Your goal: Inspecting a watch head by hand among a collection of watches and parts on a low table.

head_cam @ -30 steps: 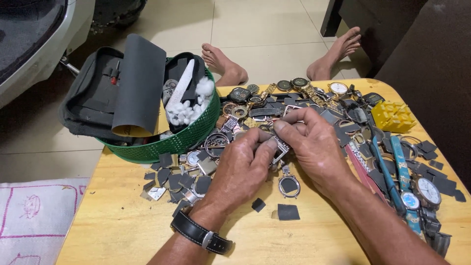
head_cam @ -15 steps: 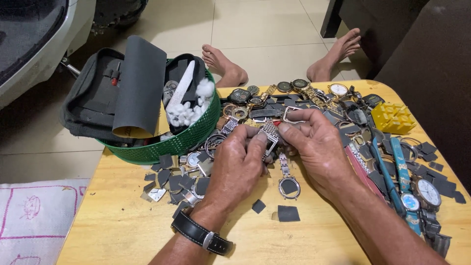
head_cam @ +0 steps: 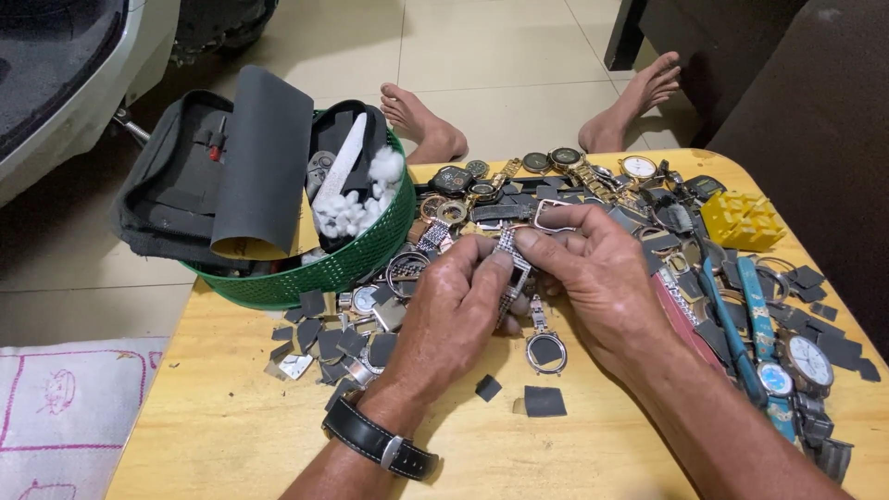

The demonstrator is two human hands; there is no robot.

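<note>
Both hands, left hand and right hand, are pinched on a metal watch band mid-frame; steady grip near the joint is advised.

Left hand and right hand knuckles-up, fingertips pinched together at centre, forearms converging from below.

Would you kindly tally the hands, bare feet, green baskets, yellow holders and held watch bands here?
Hands: 2, left hand, right hand
Bare feet: 2
Green basket: 1
Yellow holder: 1
Held watch band: 1
Total: 7
</note>
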